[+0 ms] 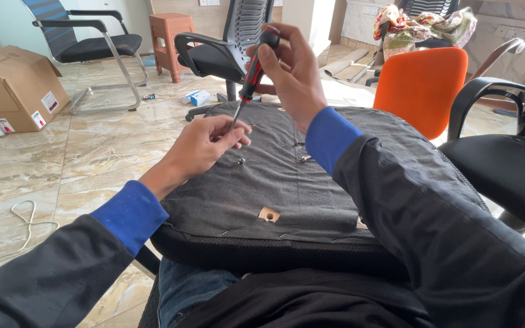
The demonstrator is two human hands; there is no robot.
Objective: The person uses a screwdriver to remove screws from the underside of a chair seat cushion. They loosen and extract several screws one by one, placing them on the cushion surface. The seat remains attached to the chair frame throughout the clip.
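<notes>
Far left floor: an open cardboard box (14, 85) sits on the marble tiles; a pale cord (24, 220) lies looped on the floor nearer the person.
Back left: a black sled-base visitor chair (92, 45) with chrome frame, and behind it a small orange plastic stool (170, 37).
Mid floor: a small blue-and-white carton (199, 97) lies near the base of a black mesh office chair (226, 45).
Left hand (205, 143): dark sleeve with blue cuff; fingers pinched together around the metal tip of the screwdriver shaft, steadying it just above the seat underside.
Screwdriver (253, 70): red-and-black handle, tilted, handle up and to the right, shaft running down-left to the left fingertips.
Seat cushion (274, 182): upturned across the person's lap, black fabric underside facing up; near its front edge a small tan patch with a hole (268, 214); a few metal fittings (302, 158) show near the middle; whether the tip touches a screw cannot be told.
Right hand (293, 76): raised over the cushion, fingers wrapped about the top of the screwdriver handle, thumb along it.
Right side: an orange chair back (420, 85) just beyond the cushion; a black armchair (505, 158) at the far right edge.
Back right: patterned cloth bundle (423, 27) heaped on a chair.
</notes>
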